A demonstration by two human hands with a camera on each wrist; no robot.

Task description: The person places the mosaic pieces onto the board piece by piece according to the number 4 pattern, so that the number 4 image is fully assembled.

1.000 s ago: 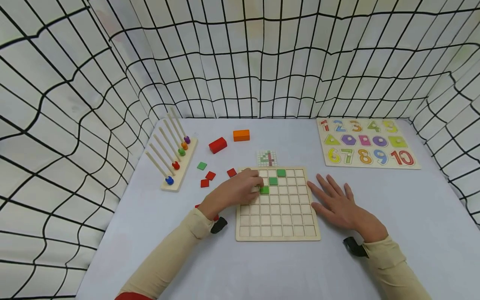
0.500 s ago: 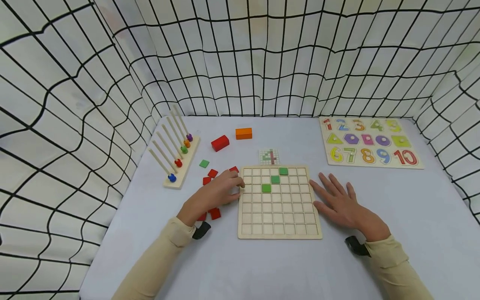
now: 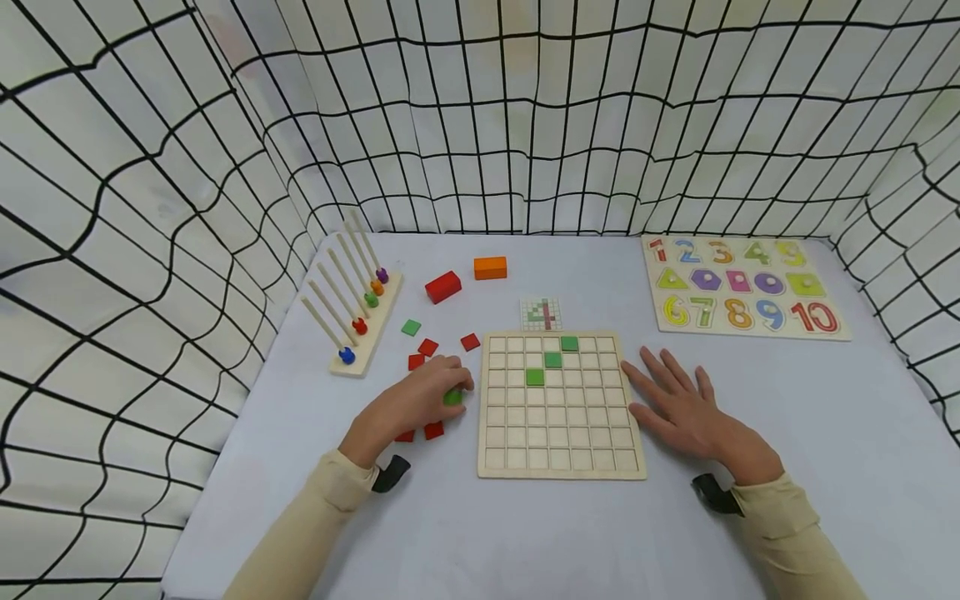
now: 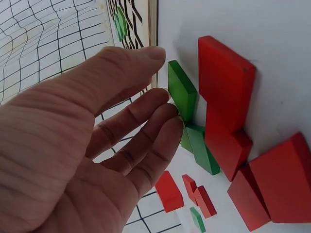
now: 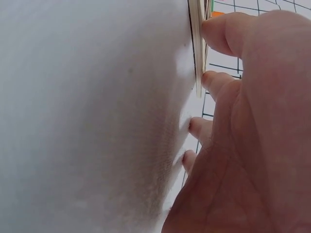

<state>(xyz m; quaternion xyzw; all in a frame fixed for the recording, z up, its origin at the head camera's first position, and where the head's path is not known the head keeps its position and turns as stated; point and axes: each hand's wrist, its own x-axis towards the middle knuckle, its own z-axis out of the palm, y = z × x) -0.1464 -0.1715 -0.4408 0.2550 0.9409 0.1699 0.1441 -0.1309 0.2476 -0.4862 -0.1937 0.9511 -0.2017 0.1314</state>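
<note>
My left hand (image 3: 420, 398) is over the loose tiles left of the wooden grid board (image 3: 562, 465). In the left wrist view its fingertips reach a green tile (image 4: 181, 92), while the thumb stays apart from it; nothing is pinched. Another green tile (image 4: 203, 148) and several red tiles (image 4: 226, 80) lie close by, partly hidden under the hand in the head view. Three green tiles (image 3: 552, 359) sit diagonally in the board's upper cells. With fingers spread, my right hand (image 3: 678, 408) rests at the board's right edge, thumb and a fingertip touching it.
A small pattern card (image 3: 541, 314) lies behind the board. Farther back are a red block (image 3: 443, 287) and an orange block (image 3: 491, 267). A peg stand with beads (image 3: 367, 333) stands left; a number puzzle (image 3: 750, 287) lies right. Black netting (image 3: 480, 154) surrounds the table.
My left hand has drawn back leftward from the board to the loose tiles, uncovering the board's left cells. The right hand has kept its place. The view has shifted slightly.
</note>
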